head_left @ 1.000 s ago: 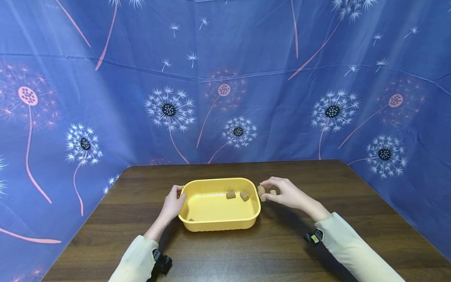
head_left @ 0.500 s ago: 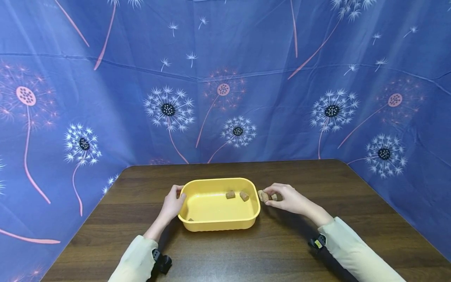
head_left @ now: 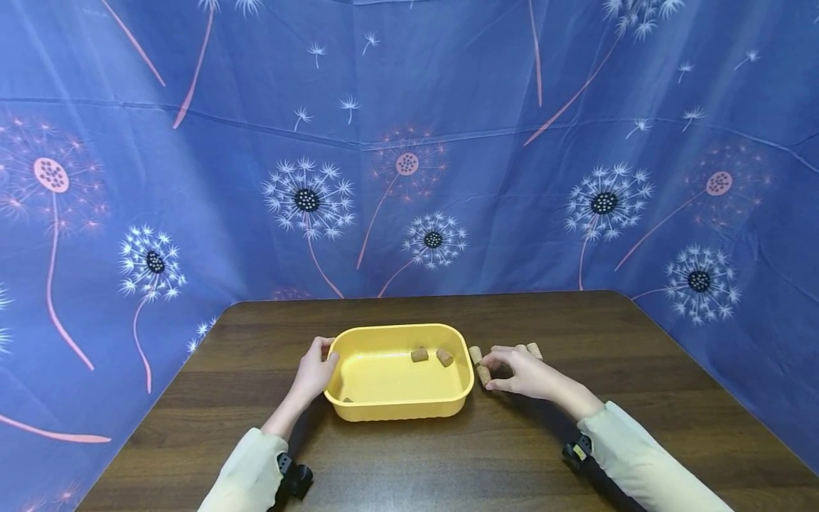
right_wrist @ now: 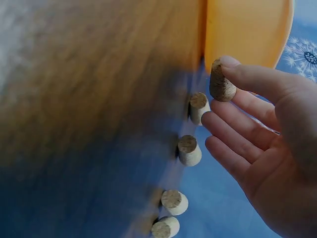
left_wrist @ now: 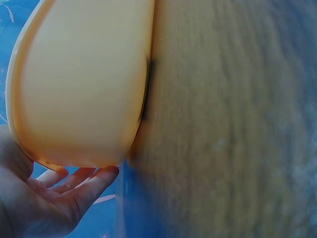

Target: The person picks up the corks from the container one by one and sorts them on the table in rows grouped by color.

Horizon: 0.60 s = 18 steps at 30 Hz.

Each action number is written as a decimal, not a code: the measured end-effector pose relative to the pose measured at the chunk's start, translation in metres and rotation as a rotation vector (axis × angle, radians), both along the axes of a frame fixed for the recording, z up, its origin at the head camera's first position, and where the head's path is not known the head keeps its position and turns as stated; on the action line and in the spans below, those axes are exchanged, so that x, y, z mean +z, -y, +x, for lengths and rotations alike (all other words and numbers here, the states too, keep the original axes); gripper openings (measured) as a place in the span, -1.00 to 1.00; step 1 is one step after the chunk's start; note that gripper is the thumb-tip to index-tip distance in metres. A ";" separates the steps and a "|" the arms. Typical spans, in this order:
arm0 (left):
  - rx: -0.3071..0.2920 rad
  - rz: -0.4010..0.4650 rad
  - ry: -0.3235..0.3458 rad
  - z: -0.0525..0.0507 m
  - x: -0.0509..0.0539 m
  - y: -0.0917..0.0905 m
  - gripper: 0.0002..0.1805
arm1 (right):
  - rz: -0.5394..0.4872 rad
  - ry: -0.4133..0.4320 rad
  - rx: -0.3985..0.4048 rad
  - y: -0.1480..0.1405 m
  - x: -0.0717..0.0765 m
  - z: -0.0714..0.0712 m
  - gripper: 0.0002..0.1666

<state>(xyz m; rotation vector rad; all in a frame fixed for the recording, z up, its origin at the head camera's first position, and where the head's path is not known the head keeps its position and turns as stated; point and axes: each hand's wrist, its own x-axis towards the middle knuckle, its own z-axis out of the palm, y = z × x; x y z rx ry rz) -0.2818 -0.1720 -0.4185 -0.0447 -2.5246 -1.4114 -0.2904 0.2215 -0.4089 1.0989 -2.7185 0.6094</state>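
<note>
The yellow tray (head_left: 399, 410) stands mid-table with a few corks inside, two of them (head_left: 419, 354) (head_left: 444, 357) near its right end. At its left end, my left hand (head_left: 315, 371) holds the rim, thumb on the near side; in the left wrist view the fingers (left_wrist: 94, 184) reach under the tray's end. Just right of the tray, my right hand (head_left: 527, 373) pinches a cork (head_left: 483, 375) between thumb and finger. The right wrist view shows this cork (right_wrist: 221, 84) at the fingertips, with several other corks (right_wrist: 189, 150) beside the hand (right_wrist: 267, 144).
Outside the tray's right end, one cork (head_left: 475, 355) lies close to the wall, and others (head_left: 534, 350) lie behind my right hand. All stand on a dark wooden table (head_left: 397, 469). A blue cloth (head_left: 499, 185) with dandelion prints hangs behind it.
My right hand, with a cork pinched, has moved slightly toward the table's near side. More corks show behind it. The left hand and tray stay in place.
</note>
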 end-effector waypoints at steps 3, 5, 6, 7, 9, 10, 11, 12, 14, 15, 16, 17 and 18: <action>0.005 -0.006 0.032 0.000 0.002 -0.001 -0.67 | 0.006 0.026 0.002 -0.001 -0.003 0.000 -0.61; 0.004 -0.013 0.041 0.001 0.002 -0.001 -0.66 | 0.004 0.045 0.010 -0.001 -0.004 -0.001 -0.61; 0.003 -0.014 0.043 0.000 0.002 -0.001 -0.66 | 0.003 0.055 0.013 -0.001 -0.005 -0.001 -0.60; 0.002 -0.013 0.046 0.000 0.001 -0.001 -0.66 | 0.002 0.063 0.014 -0.002 -0.006 -0.002 -0.60; 0.002 -0.011 0.050 0.000 0.000 0.000 -0.66 | 0.004 0.074 0.015 -0.002 -0.007 -0.002 -0.59; 0.002 -0.009 0.051 0.000 0.000 0.000 -0.66 | 0.006 0.079 0.011 -0.002 -0.008 -0.002 -0.59; 0.003 -0.007 0.051 -0.001 -0.001 0.000 -0.66 | 0.009 0.081 0.008 -0.002 -0.008 -0.002 -0.58; 0.003 -0.006 0.051 -0.001 -0.001 0.000 -0.66 | 0.013 0.081 0.004 -0.002 -0.008 -0.002 -0.58; 0.006 -0.005 0.045 -0.001 -0.002 0.000 -0.66 | 0.019 0.085 -0.003 -0.002 -0.008 -0.003 -0.57; 0.008 -0.003 0.044 -0.001 -0.001 -0.001 -0.66 | 0.022 0.086 -0.006 -0.002 -0.008 -0.003 -0.57; 0.010 -0.001 0.042 0.000 -0.001 -0.001 -0.66 | 0.026 0.088 -0.010 -0.002 -0.008 -0.003 -0.57; 0.011 -0.001 0.042 0.000 0.000 -0.001 -0.66 | 0.028 0.091 -0.013 -0.002 -0.008 -0.003 -0.57; 0.011 -0.003 0.037 0.000 0.000 -0.001 -0.66 | 0.030 0.094 -0.015 -0.002 -0.008 -0.003 -0.57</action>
